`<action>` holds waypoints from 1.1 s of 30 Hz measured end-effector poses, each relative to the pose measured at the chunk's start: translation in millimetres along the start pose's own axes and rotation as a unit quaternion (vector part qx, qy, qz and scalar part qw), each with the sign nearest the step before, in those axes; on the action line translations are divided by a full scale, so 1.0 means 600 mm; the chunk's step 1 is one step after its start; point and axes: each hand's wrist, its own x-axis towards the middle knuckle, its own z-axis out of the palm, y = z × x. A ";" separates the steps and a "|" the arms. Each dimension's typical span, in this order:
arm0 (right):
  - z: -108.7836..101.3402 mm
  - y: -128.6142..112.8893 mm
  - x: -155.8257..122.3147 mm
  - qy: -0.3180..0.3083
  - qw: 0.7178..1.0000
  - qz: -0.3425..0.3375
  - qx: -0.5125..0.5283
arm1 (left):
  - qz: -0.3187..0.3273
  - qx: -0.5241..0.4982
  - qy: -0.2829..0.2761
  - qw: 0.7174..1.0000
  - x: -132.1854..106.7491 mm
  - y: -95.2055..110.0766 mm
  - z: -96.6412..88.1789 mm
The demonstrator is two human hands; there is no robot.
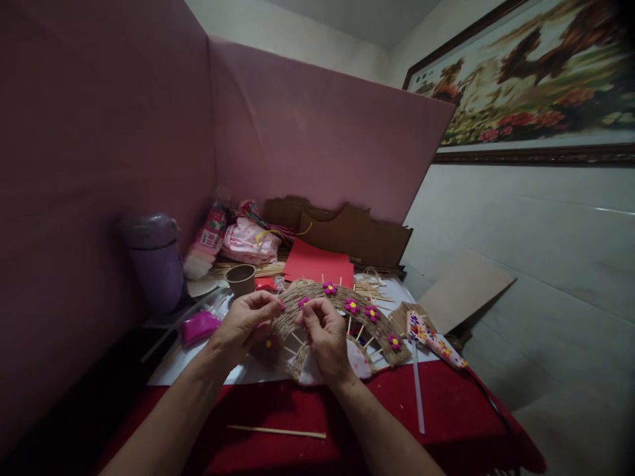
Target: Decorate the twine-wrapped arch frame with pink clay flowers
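A half-round arch of wound jute twine, with wooden skewer spokes and several magenta clay flowers with yellow centres, lies on a white sheet on the red-covered table. My left hand is closed at the arch's left end, fingertips pinched on a small magenta flower. My right hand rests over the middle of the arch, its fingers pinched on another small flower piece at the twine band.
A purple lidded jar, a brown paper cup, a magenta clay block in plastic, red paper, cardboard pieces, a flower-patterned glue gun with clear stick, and a loose skewer surround me. Pink panels wall the left and back.
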 end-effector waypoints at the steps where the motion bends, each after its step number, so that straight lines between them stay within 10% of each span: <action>1: 0.000 0.000 0.000 0.001 1.000 -0.001 -0.001 | 0.004 -0.003 0.002 1.000 0.001 -0.001 0.000; 33: 0.000 0.007 0.000 -0.006 0.998 -0.022 -0.053 | 0.041 0.013 0.028 0.999 0.004 0.002 -0.001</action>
